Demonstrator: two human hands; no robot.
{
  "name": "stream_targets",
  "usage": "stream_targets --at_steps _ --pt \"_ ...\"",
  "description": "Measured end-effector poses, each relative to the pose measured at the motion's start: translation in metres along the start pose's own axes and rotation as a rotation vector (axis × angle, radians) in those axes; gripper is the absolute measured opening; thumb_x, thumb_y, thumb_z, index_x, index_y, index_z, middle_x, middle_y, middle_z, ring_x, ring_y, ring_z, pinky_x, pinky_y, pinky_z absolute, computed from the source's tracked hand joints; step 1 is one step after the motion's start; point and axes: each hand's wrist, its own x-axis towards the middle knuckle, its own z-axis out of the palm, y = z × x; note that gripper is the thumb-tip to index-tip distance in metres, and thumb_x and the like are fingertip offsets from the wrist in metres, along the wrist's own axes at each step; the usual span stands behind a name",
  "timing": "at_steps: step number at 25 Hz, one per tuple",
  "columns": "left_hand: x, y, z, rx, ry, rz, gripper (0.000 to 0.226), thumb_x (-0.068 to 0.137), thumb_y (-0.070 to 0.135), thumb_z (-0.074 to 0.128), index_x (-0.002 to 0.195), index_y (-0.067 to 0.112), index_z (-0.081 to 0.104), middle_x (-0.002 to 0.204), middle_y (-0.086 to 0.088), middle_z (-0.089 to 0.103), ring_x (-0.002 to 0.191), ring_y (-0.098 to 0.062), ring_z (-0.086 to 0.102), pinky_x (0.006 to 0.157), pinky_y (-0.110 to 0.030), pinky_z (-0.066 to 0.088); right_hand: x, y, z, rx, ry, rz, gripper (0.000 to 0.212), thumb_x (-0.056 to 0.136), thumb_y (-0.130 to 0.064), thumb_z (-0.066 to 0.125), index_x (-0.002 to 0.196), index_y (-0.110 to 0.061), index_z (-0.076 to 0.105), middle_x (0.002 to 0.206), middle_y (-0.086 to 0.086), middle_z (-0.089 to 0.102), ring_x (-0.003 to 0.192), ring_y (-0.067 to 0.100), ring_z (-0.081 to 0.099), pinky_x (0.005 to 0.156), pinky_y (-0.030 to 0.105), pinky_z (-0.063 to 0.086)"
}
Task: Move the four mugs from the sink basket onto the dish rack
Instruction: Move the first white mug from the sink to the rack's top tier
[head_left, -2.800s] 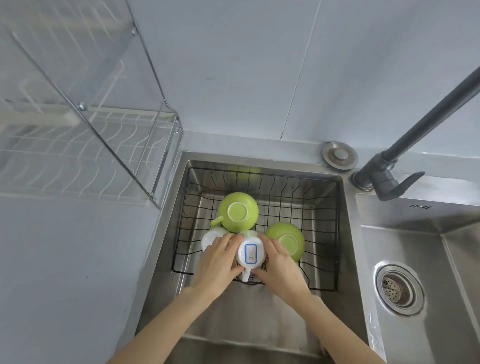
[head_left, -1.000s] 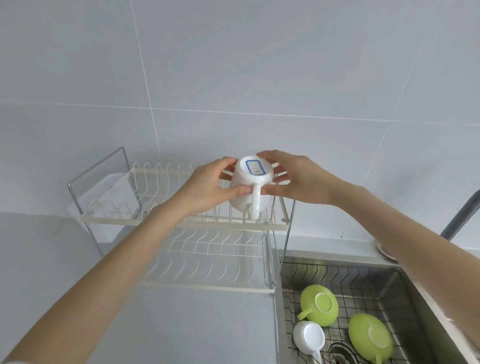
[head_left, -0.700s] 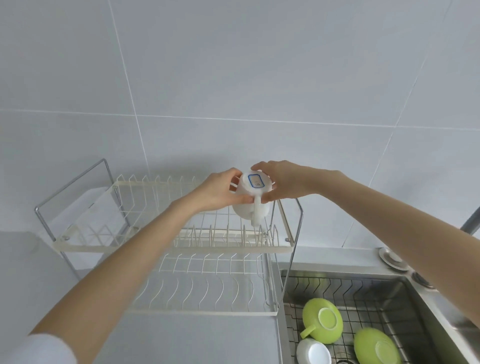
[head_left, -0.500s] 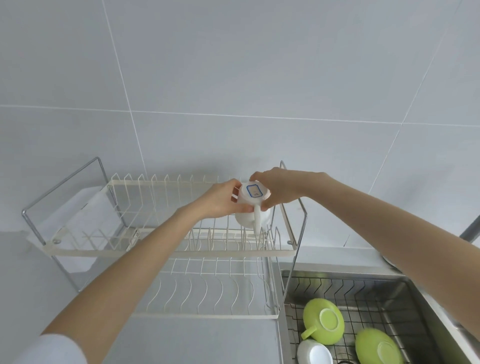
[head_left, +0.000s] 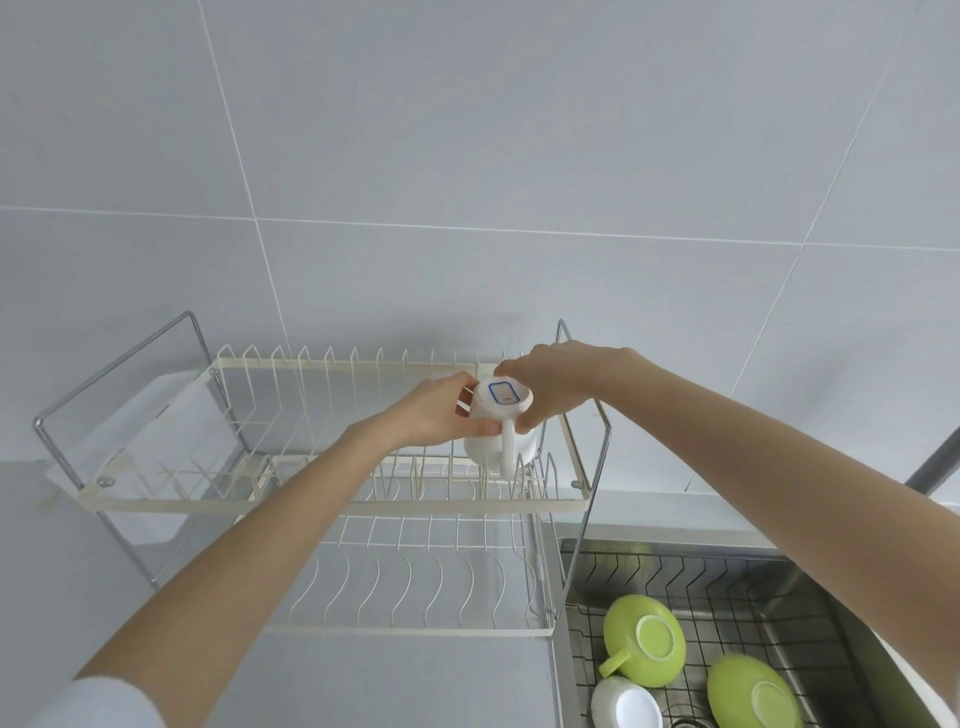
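Observation:
An upside-down white mug (head_left: 493, 436) with a blue-edged label on its base sits low over the right end of the dish rack's upper tier (head_left: 332, 501), its rim among the prongs. My left hand (head_left: 436, 410) grips its left side and my right hand (head_left: 550, 379) grips its right side and base. In the black wire sink basket (head_left: 727, 587) at the lower right lie two green mugs (head_left: 644, 642) (head_left: 753, 693) and one white mug (head_left: 626, 706), all upside down.
The rack's lower tier (head_left: 415, 587) holds nothing and stands on a grey counter (head_left: 311, 680). A chrome frame (head_left: 582, 467) rises beside the steel sink (head_left: 862, 639). A dark tap pipe (head_left: 935, 462) shows at the right edge. The tiled wall is behind.
Both hands lifted the white mug out of the sink basket, carried it up and left, then lowered it onto the right end of the rack's upper tier.

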Motion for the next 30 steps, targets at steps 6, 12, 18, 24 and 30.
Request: stream_targets --at_steps 6,12,18,24,30 --pt "-0.004 0.004 -0.002 0.098 -0.075 -0.016 0.059 0.075 0.039 0.067 0.124 0.015 0.043 0.125 -0.004 0.055 0.095 -0.015 0.053 0.082 -0.025 0.040 -0.008 -0.003 -0.002 -0.009 -0.033 -0.014 0.062 0.075 -0.041 0.066 0.127 -0.018 0.041 0.109 0.008 0.055 0.091 0.026 0.052 0.074 0.035 0.042" --pt "-0.012 0.016 -0.015 0.264 -0.104 -0.036 0.074 0.080 0.042 0.059 0.139 0.016 0.022 0.142 -0.007 0.041 0.123 -0.025 0.045 0.100 -0.032 0.036 -0.020 0.000 -0.003 0.006 0.061 -0.078 0.073 0.085 -0.036 0.058 0.144 -0.021 0.017 0.139 0.006 0.044 0.127 0.026 0.041 0.096 0.039 0.040" --pt "-0.044 0.066 -0.023 0.650 0.127 0.079 0.075 0.084 0.051 0.047 0.142 0.016 0.014 0.151 -0.009 0.024 0.136 -0.027 0.029 0.110 -0.043 0.028 -0.076 0.019 -0.010 0.015 0.318 -0.104 0.073 0.088 -0.035 0.054 0.146 -0.020 0.012 0.155 0.001 0.019 0.141 0.020 0.020 0.112 0.032 0.022" --pt "-0.079 0.120 0.000 0.750 0.276 0.126 0.076 0.086 0.050 0.041 0.143 0.020 0.002 0.156 -0.011 0.001 0.143 -0.028 0.000 0.116 -0.045 0.007 -0.139 0.045 0.004 -0.034 0.455 -0.044 0.076 0.088 -0.039 0.053 0.146 -0.018 0.008 0.157 0.005 0.010 0.144 0.022 0.008 0.117 0.032 0.009" --pt "-0.091 0.160 0.045 0.739 0.340 0.210 0.084 0.085 0.051 0.042 0.142 0.021 -0.011 0.154 -0.014 -0.017 0.140 -0.029 -0.019 0.115 -0.044 -0.010 -0.185 0.076 0.042 -0.056 0.463 0.017 0.082 0.087 -0.042 0.053 0.146 -0.021 0.001 0.158 0.005 -0.003 0.145 0.025 -0.005 0.118 0.039 -0.001"
